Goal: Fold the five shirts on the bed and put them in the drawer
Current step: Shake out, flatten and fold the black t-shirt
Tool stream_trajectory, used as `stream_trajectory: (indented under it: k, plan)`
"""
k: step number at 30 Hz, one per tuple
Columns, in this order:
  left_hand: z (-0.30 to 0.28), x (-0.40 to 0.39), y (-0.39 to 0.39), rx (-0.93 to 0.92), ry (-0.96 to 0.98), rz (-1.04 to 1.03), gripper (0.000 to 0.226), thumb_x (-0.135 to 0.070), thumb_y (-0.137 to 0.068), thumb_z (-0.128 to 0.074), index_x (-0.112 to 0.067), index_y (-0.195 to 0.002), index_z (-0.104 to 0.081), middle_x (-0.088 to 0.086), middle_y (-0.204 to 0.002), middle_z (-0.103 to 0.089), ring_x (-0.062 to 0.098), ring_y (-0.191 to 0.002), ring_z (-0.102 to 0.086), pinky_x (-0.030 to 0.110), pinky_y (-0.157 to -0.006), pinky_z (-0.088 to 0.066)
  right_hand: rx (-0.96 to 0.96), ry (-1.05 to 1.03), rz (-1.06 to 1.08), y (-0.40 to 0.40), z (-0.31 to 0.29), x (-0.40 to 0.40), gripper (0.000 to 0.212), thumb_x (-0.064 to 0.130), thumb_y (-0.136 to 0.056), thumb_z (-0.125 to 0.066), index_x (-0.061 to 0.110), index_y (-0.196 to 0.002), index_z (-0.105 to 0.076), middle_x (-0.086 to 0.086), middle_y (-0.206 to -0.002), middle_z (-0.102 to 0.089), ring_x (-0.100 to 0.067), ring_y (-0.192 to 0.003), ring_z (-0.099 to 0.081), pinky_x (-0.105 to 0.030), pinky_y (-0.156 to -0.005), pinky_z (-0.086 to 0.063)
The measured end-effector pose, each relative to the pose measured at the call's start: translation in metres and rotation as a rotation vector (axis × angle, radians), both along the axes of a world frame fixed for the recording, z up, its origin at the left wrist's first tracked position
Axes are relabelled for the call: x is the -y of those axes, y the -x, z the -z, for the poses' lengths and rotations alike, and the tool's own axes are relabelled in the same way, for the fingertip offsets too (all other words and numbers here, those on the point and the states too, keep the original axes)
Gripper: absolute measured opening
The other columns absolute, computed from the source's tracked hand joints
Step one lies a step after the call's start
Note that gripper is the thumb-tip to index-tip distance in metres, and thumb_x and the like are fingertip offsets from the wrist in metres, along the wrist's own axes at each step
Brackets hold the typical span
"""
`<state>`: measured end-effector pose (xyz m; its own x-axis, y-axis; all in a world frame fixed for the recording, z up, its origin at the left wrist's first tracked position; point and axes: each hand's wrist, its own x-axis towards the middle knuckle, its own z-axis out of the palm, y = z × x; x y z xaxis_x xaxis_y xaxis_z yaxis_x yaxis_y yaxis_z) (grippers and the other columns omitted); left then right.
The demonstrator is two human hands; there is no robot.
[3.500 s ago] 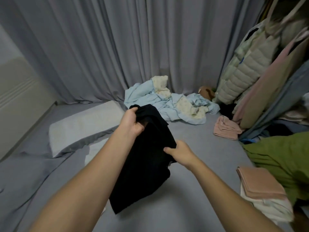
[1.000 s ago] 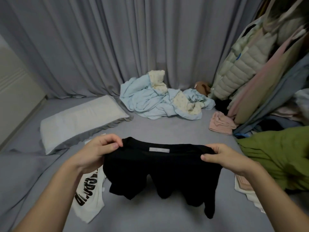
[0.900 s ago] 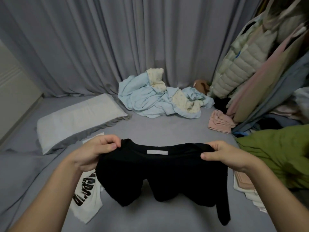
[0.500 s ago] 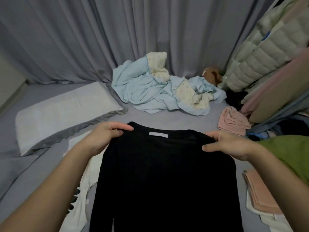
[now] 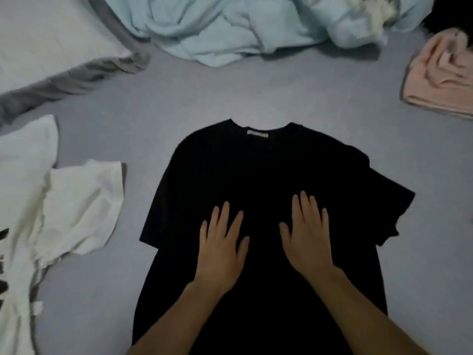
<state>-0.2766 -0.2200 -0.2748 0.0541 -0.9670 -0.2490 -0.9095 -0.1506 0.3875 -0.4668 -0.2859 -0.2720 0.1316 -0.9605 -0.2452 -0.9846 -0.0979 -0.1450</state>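
A black T-shirt [image 5: 258, 172] lies spread flat on the grey bed sheet [image 5: 204, 98], collar away from me, a white label at the neck. Both of my palms rest flat on its chest. My left hand [image 5: 221, 248] lies left of centre, fingers spread, holding nothing. My right hand [image 5: 308, 235] lies right of centre, fingers likewise apart. The right sleeve sticks out to the side; the left sleeve lies close to the body. A white shirt [image 5: 51, 206] with black print lies crumpled at the left.
A white pillow [image 5: 46, 42] with a grey frill sits at the back left. A light blue blanket [image 5: 243, 24] is heaped at the back. A folded pink garment [image 5: 440, 80] lies at the right edge.
I have laid the black shirt down flat and let go of its shoulders. Both hands have moved down onto its chest. My head has tilted down toward the bed.
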Motion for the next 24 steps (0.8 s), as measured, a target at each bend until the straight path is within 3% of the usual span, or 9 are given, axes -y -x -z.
stream_trajectory:
  k: [2, 4, 9, 15, 18, 20, 22, 24]
  plan:
    - [0.018, -0.045, 0.006, 0.081, -0.040, 0.037, 0.062, -0.053, -0.101, -0.018, -0.032, -0.158, -0.005, -0.003, -0.166, 0.011, 0.017, -0.151, 0.016, 0.048, -0.123, 0.002, -0.039, 0.009, -0.021, 0.018, 0.021, -0.036, 0.070, 0.046, -0.102, -0.033, 0.012, -0.157, -0.006, -0.009, -0.165, -0.003, -0.025, -0.152, -0.003, -0.048, -0.123, -0.003]
    - [0.024, -0.079, 0.010, 0.109, -0.045, 0.043, 0.063, -0.052, -0.101, -0.018, -0.032, -0.158, -0.001, -0.002, -0.166, 0.011, 0.019, -0.152, 0.016, 0.047, -0.122, 0.006, -0.033, 0.031, -0.013, 0.033, 0.027, -0.064, 0.068, 0.045, -0.101, -0.030, 0.012, -0.156, -0.007, -0.009, -0.165, -0.004, -0.025, -0.152, -0.003, -0.048, -0.123, -0.004]
    - [0.017, -0.145, 0.014, 0.088, -0.100, 0.106, 0.064, -0.050, -0.101, -0.025, -0.030, -0.159, -0.005, 0.000, -0.167, 0.007, 0.020, -0.153, 0.010, 0.047, -0.123, -0.001, 0.008, -0.069, -0.024, 0.051, 0.019, -0.145, 0.069, 0.046, -0.097, -0.020, 0.018, -0.157, -0.002, -0.006, -0.166, 0.003, -0.021, -0.152, 0.008, -0.045, -0.122, 0.003]
    - [-0.008, -0.227, 0.004, -0.020, -0.221, 0.298, 0.071, -0.070, -0.097, -0.020, -0.033, -0.157, -0.013, -0.004, -0.166, 0.008, 0.016, -0.152, 0.012, 0.045, -0.123, 0.000, 0.053, -0.232, -0.021, 0.066, -0.002, -0.253, 0.072, 0.054, -0.101, -0.026, 0.021, -0.157, 0.005, -0.004, -0.164, 0.012, -0.022, -0.152, 0.010, -0.049, -0.123, -0.001]
    - [-0.019, -0.263, 0.000, -0.033, -0.258, 0.365, 0.092, -0.084, -0.082, -0.040, -0.031, -0.155, -0.025, -0.001, -0.166, -0.004, 0.019, -0.153, 0.000, 0.044, -0.121, -0.001, 0.074, -0.291, -0.041, 0.072, -0.011, -0.292, 0.084, 0.071, -0.091, -0.024, 0.024, -0.157, -0.001, -0.002, -0.164, 0.008, -0.022, -0.152, 0.009, -0.046, -0.123, 0.000]
    - [-0.023, -0.277, -0.007, 0.049, -0.226, 0.422, 0.101, -0.078, -0.070, -0.064, -0.023, -0.151, -0.039, 0.007, -0.161, -0.027, 0.028, -0.147, -0.027, 0.049, -0.119, -0.022, 0.045, -0.328, -0.101, 0.079, -0.016, -0.310, 0.098, 0.077, -0.083, -0.040, 0.025, -0.157, 0.000, -0.001, -0.164, 0.011, -0.022, -0.151, 0.010, -0.046, -0.122, 0.002]
    - [-0.023, -0.280, -0.014, 0.080, -0.174, 0.394, 0.102, -0.056, -0.061, -0.085, -0.017, -0.147, -0.046, 0.012, -0.149, -0.045, 0.034, -0.131, -0.050, 0.050, -0.107, -0.043, 0.031, -0.311, -0.139, 0.087, -0.022, -0.320, 0.109, 0.069, -0.072, -0.068, 0.019, -0.157, -0.021, -0.009, -0.163, -0.013, -0.031, -0.150, -0.015, -0.051, -0.121, -0.015]
    - [-0.021, -0.279, -0.021, 0.055, -0.107, 0.286, 0.094, -0.027, -0.056, -0.093, -0.014, -0.140, -0.054, 0.012, -0.131, -0.057, 0.033, -0.112, -0.060, 0.048, -0.092, -0.052, 0.041, -0.236, -0.180, 0.095, -0.022, -0.323, 0.097, 0.052, -0.062, -0.086, 0.012, -0.142, -0.050, -0.015, -0.142, -0.049, -0.035, -0.127, -0.051, -0.050, -0.109, -0.040]
